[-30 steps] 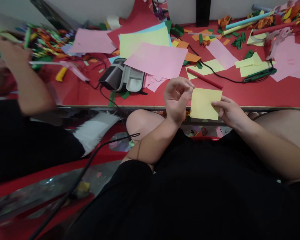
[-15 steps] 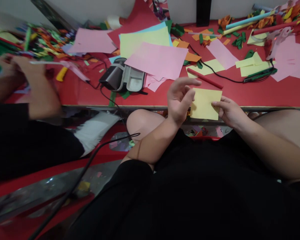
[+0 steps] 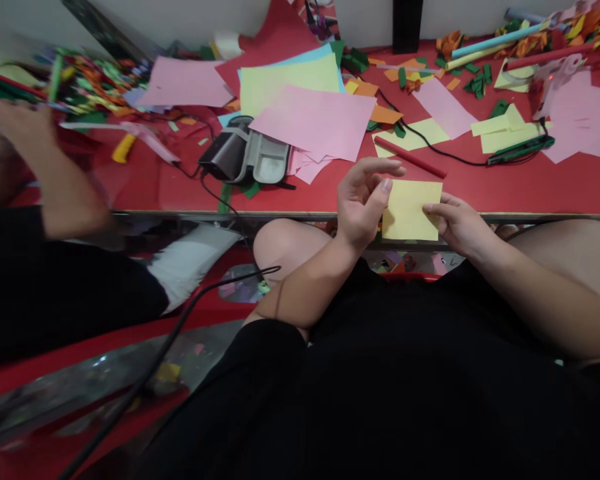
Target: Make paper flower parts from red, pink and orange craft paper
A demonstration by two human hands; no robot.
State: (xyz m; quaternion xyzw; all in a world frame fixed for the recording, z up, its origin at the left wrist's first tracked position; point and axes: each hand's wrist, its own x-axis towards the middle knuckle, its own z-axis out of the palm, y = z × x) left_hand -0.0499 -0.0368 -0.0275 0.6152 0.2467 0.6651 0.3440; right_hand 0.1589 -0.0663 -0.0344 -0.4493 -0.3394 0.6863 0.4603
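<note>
A small yellow square of paper (image 3: 411, 212) is upright above the table's front edge, in front of my lap. My right hand (image 3: 459, 221) pinches its right edge, thumb on the near face. At the paper's left side is my left hand (image 3: 359, 205), with curved fingers and the index finger apart from the thumb. The left thumb tip is at the paper's upper left corner; whether it touches is hard to tell. Just beyond the paper lies a red paper roll (image 3: 411, 157) on the red table (image 3: 330, 190).
Pink sheets (image 3: 315, 120) and an open grey case (image 3: 270, 160) lie left of centre. A pink glue gun (image 3: 555, 83) stands at right, another glue gun (image 3: 150, 140) lies at left. A green cutter (image 3: 520, 150) lies right. At far left are a co-worker's hands (image 3: 23, 123).
The yellow paper has shifted and tilted slightly, and my left hand has turned a little beside it. The co-worker's hands at far left have moved further left.
</note>
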